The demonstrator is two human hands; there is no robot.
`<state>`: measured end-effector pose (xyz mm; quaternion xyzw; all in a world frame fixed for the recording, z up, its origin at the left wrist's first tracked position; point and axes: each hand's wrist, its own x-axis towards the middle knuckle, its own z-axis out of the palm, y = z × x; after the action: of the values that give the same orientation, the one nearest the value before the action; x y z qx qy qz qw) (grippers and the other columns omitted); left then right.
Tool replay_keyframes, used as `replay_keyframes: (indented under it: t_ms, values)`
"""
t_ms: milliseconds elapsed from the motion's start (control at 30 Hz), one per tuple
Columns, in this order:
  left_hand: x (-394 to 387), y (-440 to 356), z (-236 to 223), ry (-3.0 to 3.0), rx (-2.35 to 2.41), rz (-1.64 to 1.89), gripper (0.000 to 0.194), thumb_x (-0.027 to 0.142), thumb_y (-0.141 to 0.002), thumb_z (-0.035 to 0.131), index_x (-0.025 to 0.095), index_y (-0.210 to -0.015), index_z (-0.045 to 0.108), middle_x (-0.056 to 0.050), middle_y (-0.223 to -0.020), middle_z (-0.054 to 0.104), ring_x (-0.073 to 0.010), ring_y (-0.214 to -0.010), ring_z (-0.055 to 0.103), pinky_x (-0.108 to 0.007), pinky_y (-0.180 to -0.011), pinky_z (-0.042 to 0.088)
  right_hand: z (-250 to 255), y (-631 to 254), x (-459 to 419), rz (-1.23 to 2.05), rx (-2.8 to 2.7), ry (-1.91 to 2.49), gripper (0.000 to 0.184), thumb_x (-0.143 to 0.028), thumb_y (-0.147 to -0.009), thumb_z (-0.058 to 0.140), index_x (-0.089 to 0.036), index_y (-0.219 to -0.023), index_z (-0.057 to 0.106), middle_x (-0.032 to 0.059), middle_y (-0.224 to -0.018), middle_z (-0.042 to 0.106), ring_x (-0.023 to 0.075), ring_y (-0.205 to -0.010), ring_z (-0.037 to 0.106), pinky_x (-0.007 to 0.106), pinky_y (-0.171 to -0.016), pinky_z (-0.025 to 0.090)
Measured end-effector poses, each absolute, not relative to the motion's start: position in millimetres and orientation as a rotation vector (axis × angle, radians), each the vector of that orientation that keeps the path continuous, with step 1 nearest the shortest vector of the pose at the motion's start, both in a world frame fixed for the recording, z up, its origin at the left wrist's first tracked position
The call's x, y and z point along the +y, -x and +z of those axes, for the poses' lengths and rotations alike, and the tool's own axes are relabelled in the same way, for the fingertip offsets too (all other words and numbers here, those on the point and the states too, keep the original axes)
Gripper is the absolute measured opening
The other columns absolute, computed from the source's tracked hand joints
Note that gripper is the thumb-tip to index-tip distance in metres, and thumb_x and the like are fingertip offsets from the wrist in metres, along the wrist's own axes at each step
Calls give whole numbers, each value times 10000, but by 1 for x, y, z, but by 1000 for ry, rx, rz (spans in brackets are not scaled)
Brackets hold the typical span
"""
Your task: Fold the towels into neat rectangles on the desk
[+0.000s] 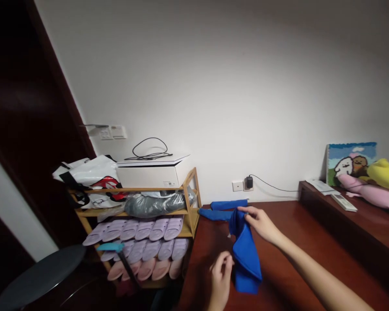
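Note:
A length of bright blue cloth hangs in loose folds over the near part of the brown table. My right hand pinches its upper end between thumb and fingers. Beside the cloth's left edge is my left hand, its fingers curled in toward the thumb; whether it grips anything is hidden. Behind the held cloth, a folded blue cloth strip lies on the tabletop, and a second blue strip rests along the wall.
The brown table meets a raised ledge on the right with a remote control and plush toys. A charger trails a black cable. Left stand a wooden shoe rack with several slippers and a dark round stool.

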<state>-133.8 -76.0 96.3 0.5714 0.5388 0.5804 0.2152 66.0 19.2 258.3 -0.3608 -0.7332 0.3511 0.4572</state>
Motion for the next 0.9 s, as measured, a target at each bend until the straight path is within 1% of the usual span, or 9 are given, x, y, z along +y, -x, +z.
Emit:
replay_keyframes:
  t_ms: [67, 133, 233, 367, 500, 600, 667, 800, 900]
  values:
    - [-90, 99, 128, -1373, 1382, 1679, 561, 681, -996, 450, 228, -1090, 768, -101, -1091, 795, -264, -1038, 739, -332, -914, 589, 242, -69, -6, 949, -1834, 888, 439, -385, -843, 612, -236, -1215, 794, 85, -1168, 790, 263, -1046, 714, 440, -993, 550]
    - [-100, 77, 151, -1300, 1285, 1655, 539, 685, -953, 542, 217, -1103, 763, -111, -1147, 785, -278, -1104, 719, -339, -951, 574, 227, -73, -28, 1010, -1825, 874, 433, -408, -842, 635, -247, -1210, 797, 82, -1132, 787, 241, -952, 706, 400, -892, 572]
    - [-112, 67, 167, -1321, 1176, 1544, 474, 642, -848, 723, 194, -998, 762, -114, -1022, 792, -273, -991, 735, -327, -875, 585, 210, -82, -50, 1062, -1729, 846, 432, -460, -844, 682, -251, -1201, 804, 78, -1088, 766, 203, -847, 663, 349, -798, 554]
    - [-126, 66, 172, -1355, 1080, 1432, 424, 575, -815, 788, 187, -981, 758, -95, -923, 782, -240, -889, 735, -312, -825, 583, 198, -96, -66, 1148, -1592, 886, 538, -526, -807, 768, -235, -1259, 779, 4, -823, 656, 134, -680, 514, 288, -677, 483]
    - [-134, 62, 170, -1348, 1047, 1329, 442, 547, -757, 846, 180, -992, 777, -89, -871, 777, -231, -836, 727, -316, -791, 584, 196, -106, -75, 1217, -1512, 896, 624, -555, -788, 806, -226, -1315, 748, -13, -805, 607, 132, -715, 486, 283, -704, 468]
    - [-134, 61, 164, -1275, 1042, 1274, 410, 521, -703, 883, 172, -891, 779, -80, -837, 771, -220, -790, 715, -305, -746, 566, 195, -113, -81, 1264, -1468, 875, 660, -589, -783, 812, -239, -1337, 734, 5, -869, 657, 144, -746, 516, 296, -728, 481]
    - [-132, 63, 160, -1192, 1023, 1265, 361, 496, -711, 872, 178, -839, 758, -48, -787, 746, -196, -740, 693, -283, -697, 539, 193, -117, -84, 1302, -1437, 854, 677, -599, -770, 825, -240, -1337, 734, 30, -956, 704, 158, -781, 557, 318, -769, 499]
    - [-120, 81, 165, -980, 1018, 1451, 298, 469, -765, 787, 200, -875, 722, -25, -831, 736, -210, -795, 707, -298, -731, 546, 191, -131, -85, 1346, -1378, 852, 656, -579, -755, 842, -236, -1307, 752, 70, -1085, 758, 212, -905, 641, 360, -866, 517]
    - [-101, 111, 179, -776, 1060, 1713, 268, 391, -710, 768, 198, -887, 713, -30, -884, 754, -222, -861, 718, -314, -795, 565, 192, -154, -79, 1314, -1301, 896, 568, -557, -740, 838, -234, -1205, 800, 75, -1065, 781, 220, -895, 663, 343, -828, 524]
